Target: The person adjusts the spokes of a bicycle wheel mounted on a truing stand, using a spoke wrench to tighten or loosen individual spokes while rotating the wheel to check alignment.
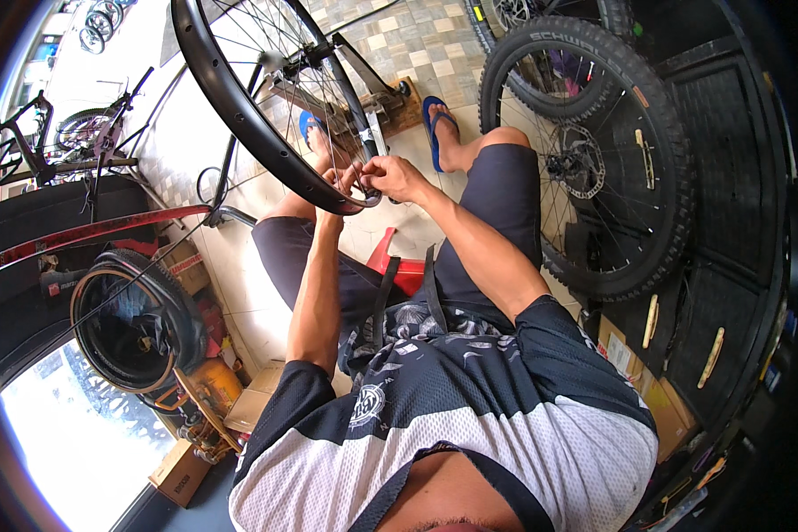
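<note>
A bicycle wheel (224, 115) with a wide black rim and thin spokes, no tyre on it, stands upright in front of me in a metal truing stand (361, 69) with a wooden base. Both hands meet at the near, lower part of the rim. My left hand (339, 184) is closed, its fingers bent among the spokes just inside the rim. Close beside it, my right hand (397, 180) is closed in a pinch by the rim and the stand's upright arm. What lies between the fingertips of either hand is too small to make out.
Wheels with knobbly tyres (678, 177) lean at the right against a black cabinet (714, 115). Something red (408, 273) shows between my legs. At left are a red bar (89, 241), tyres (191, 328) and cardboard boxes (255, 396). Bike frames (35, 146) stand farther off.
</note>
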`<state>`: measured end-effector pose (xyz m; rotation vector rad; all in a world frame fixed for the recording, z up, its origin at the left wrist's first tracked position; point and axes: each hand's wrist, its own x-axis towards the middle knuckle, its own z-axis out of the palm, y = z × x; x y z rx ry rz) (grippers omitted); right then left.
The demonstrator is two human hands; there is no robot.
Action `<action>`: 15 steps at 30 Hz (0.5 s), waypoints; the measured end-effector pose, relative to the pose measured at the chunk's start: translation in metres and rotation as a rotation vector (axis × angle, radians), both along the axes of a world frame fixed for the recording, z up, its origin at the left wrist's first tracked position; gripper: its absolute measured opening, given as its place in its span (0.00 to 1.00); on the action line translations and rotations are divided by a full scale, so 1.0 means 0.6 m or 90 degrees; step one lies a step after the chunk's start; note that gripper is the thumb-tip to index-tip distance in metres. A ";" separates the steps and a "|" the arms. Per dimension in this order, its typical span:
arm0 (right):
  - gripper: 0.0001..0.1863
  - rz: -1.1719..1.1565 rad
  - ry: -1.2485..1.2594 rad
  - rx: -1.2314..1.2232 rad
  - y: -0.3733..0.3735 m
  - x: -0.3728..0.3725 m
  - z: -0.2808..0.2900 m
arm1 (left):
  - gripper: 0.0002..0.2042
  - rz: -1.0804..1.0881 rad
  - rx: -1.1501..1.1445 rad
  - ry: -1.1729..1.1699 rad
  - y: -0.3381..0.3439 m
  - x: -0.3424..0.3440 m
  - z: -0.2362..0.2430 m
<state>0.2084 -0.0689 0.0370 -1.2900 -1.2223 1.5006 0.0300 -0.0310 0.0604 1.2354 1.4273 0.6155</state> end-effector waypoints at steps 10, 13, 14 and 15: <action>0.16 -0.110 -0.250 -0.074 0.003 0.033 0.023 | 0.26 0.136 -0.135 -0.135 0.016 -0.007 0.028; 0.17 -0.083 -0.204 -0.043 -0.002 0.025 0.018 | 0.21 0.095 -0.081 -0.111 0.013 -0.006 0.005; 0.17 -0.073 -0.203 -0.053 -0.002 0.023 0.016 | 0.20 0.082 -0.097 -0.063 0.012 -0.004 -0.001; 0.18 -0.061 -0.191 -0.065 -0.001 0.019 0.013 | 0.18 0.079 -0.086 -0.072 0.006 -0.004 -0.006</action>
